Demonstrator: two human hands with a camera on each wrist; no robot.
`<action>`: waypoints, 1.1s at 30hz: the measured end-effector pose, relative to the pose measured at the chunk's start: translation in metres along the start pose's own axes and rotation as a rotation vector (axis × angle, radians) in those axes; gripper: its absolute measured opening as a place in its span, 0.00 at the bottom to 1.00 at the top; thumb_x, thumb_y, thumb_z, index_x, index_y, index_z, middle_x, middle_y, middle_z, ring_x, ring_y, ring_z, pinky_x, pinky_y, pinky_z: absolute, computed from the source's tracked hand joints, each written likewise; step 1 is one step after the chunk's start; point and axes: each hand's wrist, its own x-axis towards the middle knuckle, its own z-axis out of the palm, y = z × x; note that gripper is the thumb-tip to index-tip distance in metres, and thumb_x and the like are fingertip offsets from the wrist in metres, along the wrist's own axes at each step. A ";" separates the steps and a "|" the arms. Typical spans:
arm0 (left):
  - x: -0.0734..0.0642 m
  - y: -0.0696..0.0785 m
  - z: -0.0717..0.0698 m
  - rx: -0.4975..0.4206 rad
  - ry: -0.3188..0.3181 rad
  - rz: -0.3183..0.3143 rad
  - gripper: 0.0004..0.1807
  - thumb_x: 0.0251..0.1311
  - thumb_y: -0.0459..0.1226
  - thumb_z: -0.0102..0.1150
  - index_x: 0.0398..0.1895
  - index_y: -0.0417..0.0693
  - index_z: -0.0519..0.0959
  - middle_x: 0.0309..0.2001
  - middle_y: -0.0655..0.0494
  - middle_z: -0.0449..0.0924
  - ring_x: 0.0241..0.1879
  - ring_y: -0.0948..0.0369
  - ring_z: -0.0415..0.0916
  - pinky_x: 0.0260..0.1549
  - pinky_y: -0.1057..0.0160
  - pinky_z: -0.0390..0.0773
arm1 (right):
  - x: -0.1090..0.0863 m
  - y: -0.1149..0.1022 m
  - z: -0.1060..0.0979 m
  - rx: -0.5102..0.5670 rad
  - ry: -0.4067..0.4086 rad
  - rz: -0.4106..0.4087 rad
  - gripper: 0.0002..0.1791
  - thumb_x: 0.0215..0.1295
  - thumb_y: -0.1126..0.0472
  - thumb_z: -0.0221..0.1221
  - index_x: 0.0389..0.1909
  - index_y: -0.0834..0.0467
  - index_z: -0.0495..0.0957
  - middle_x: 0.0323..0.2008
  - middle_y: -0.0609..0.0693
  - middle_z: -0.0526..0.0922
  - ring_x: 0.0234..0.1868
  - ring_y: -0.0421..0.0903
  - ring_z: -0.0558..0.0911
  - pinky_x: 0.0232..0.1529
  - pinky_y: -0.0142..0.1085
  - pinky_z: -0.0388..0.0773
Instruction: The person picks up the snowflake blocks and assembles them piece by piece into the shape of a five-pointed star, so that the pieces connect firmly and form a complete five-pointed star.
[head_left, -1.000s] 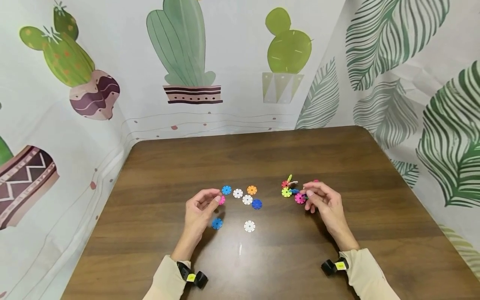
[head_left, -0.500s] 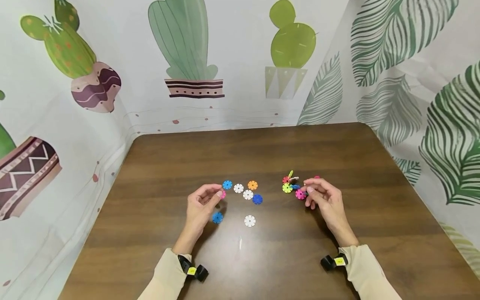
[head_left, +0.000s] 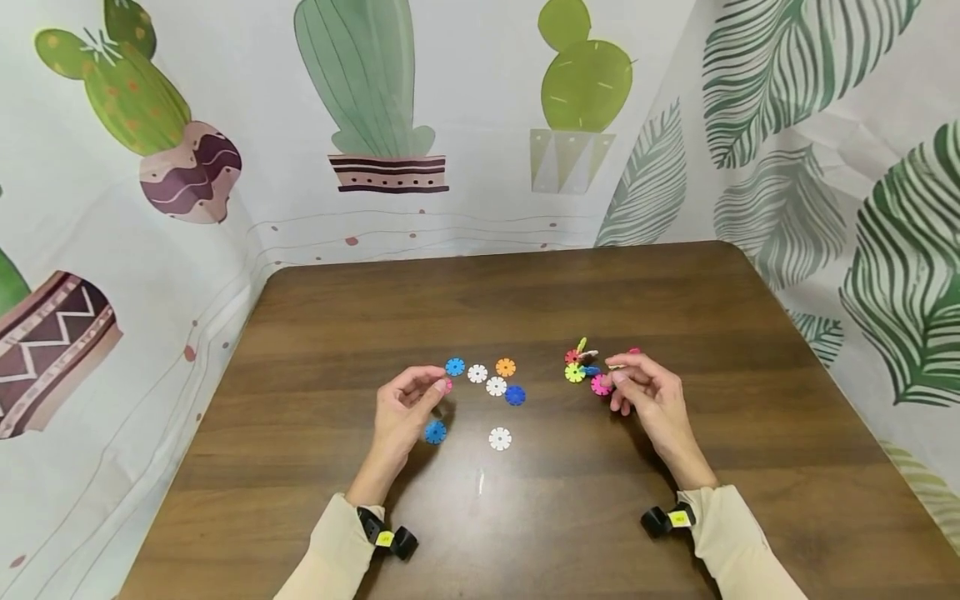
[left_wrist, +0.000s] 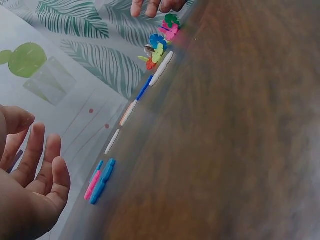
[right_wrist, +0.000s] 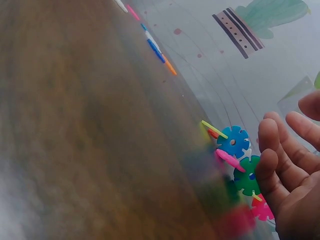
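My left hand (head_left: 403, 410) hovers with bent, relaxed fingers above a pink notched disc (head_left: 448, 386), partly covering it in the head view. That pink disc (left_wrist: 93, 185) lies flat on the table in the left wrist view, below the hand and beside a light blue disc (left_wrist: 103, 181). On the right, my right hand (head_left: 651, 400) hangs loosely over a cluster of interlocking discs, partly hiding it. Among them are a yellow disc (head_left: 574, 372), a pink disc (head_left: 600, 384) and, in the right wrist view, a green disc (right_wrist: 249, 176). Neither hand holds anything.
Between the hands lie loose flat discs: white (head_left: 477, 373), orange (head_left: 506, 367), dark blue (head_left: 515, 395) and more. A white disc (head_left: 500, 439) and a light blue disc (head_left: 435, 432) are nearer. The brown table (head_left: 480, 300) ends at a cactus-printed wall covering (head_left: 480, 108).
The head view has tilted down a little, so the table and discs sit slightly higher in it. Both hands keep nearly the same places over the discs.
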 end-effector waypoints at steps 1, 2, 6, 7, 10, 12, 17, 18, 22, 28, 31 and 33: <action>0.000 0.000 0.000 -0.001 0.001 -0.002 0.11 0.67 0.28 0.69 0.50 0.31 0.85 0.44 0.34 0.90 0.43 0.53 0.91 0.44 0.69 0.86 | 0.000 0.000 0.000 0.001 -0.003 0.000 0.14 0.78 0.72 0.57 0.57 0.77 0.76 0.33 0.63 0.87 0.22 0.44 0.83 0.22 0.34 0.79; 0.000 0.001 0.001 0.000 0.001 -0.003 0.10 0.67 0.28 0.69 0.50 0.32 0.86 0.44 0.34 0.89 0.43 0.53 0.91 0.44 0.69 0.86 | 0.000 0.000 0.000 0.006 -0.005 0.002 0.14 0.77 0.72 0.57 0.56 0.78 0.76 0.32 0.63 0.87 0.22 0.44 0.83 0.21 0.34 0.79; -0.001 0.002 0.002 -0.007 0.003 -0.017 0.09 0.68 0.27 0.69 0.49 0.33 0.86 0.45 0.34 0.90 0.43 0.52 0.92 0.43 0.69 0.87 | 0.001 0.001 0.000 0.010 -0.016 -0.004 0.13 0.77 0.74 0.56 0.56 0.79 0.75 0.31 0.62 0.87 0.22 0.45 0.82 0.21 0.34 0.79; -0.001 0.002 0.002 -0.008 0.003 -0.021 0.09 0.68 0.27 0.69 0.49 0.33 0.86 0.45 0.35 0.90 0.43 0.52 0.92 0.43 0.69 0.87 | 0.001 0.001 0.000 0.006 -0.017 -0.004 0.13 0.77 0.74 0.56 0.56 0.79 0.75 0.30 0.62 0.87 0.22 0.45 0.82 0.21 0.34 0.79; -0.001 0.002 0.002 -0.010 0.004 -0.026 0.10 0.68 0.27 0.69 0.49 0.33 0.86 0.43 0.39 0.91 0.42 0.53 0.92 0.43 0.69 0.87 | 0.001 0.001 0.000 -0.010 -0.017 -0.004 0.13 0.77 0.74 0.56 0.56 0.77 0.76 0.30 0.62 0.86 0.22 0.45 0.82 0.21 0.34 0.80; -0.001 0.002 0.002 -0.011 0.004 -0.024 0.10 0.68 0.27 0.69 0.49 0.33 0.86 0.42 0.41 0.91 0.41 0.54 0.92 0.43 0.68 0.88 | 0.001 0.000 0.000 -0.017 -0.019 -0.004 0.13 0.77 0.74 0.56 0.56 0.77 0.77 0.30 0.62 0.86 0.22 0.45 0.82 0.21 0.34 0.80; -0.001 0.001 0.003 -0.018 0.000 -0.019 0.09 0.68 0.27 0.69 0.49 0.32 0.86 0.40 0.44 0.91 0.39 0.54 0.91 0.41 0.67 0.87 | 0.001 0.001 -0.001 -0.030 -0.023 -0.001 0.13 0.77 0.74 0.56 0.56 0.76 0.77 0.30 0.63 0.86 0.22 0.44 0.82 0.22 0.35 0.80; -0.001 0.001 0.003 -0.019 -0.001 -0.020 0.09 0.68 0.27 0.69 0.49 0.33 0.86 0.40 0.45 0.91 0.39 0.54 0.91 0.41 0.68 0.87 | 0.001 0.001 -0.001 -0.029 -0.022 0.002 0.13 0.77 0.74 0.56 0.56 0.76 0.77 0.30 0.63 0.86 0.21 0.44 0.82 0.22 0.35 0.80; -0.001 0.000 0.003 -0.014 -0.002 -0.025 0.09 0.69 0.28 0.68 0.49 0.33 0.86 0.39 0.47 0.91 0.38 0.55 0.90 0.39 0.70 0.86 | 0.002 0.002 -0.001 -0.037 -0.022 0.008 0.13 0.77 0.73 0.57 0.56 0.76 0.77 0.30 0.62 0.86 0.21 0.44 0.82 0.22 0.35 0.80; -0.001 -0.001 0.004 -0.018 -0.002 -0.028 0.09 0.69 0.28 0.68 0.49 0.33 0.86 0.38 0.47 0.91 0.36 0.56 0.90 0.34 0.70 0.84 | 0.002 0.002 -0.001 -0.033 -0.022 0.003 0.12 0.78 0.70 0.58 0.56 0.74 0.79 0.30 0.63 0.86 0.21 0.43 0.82 0.22 0.34 0.80; -0.001 -0.001 0.005 -0.026 -0.005 -0.030 0.09 0.68 0.28 0.68 0.49 0.32 0.85 0.38 0.48 0.91 0.34 0.57 0.89 0.31 0.69 0.82 | 0.002 0.001 -0.001 -0.025 -0.019 0.001 0.12 0.78 0.71 0.58 0.56 0.74 0.79 0.30 0.63 0.86 0.21 0.44 0.81 0.21 0.35 0.80; -0.001 -0.001 0.005 -0.029 -0.007 -0.031 0.10 0.68 0.28 0.68 0.49 0.32 0.85 0.38 0.48 0.91 0.33 0.58 0.89 0.31 0.69 0.82 | 0.002 0.001 0.000 -0.022 -0.016 -0.001 0.12 0.78 0.71 0.58 0.55 0.75 0.78 0.29 0.62 0.86 0.21 0.45 0.81 0.21 0.36 0.79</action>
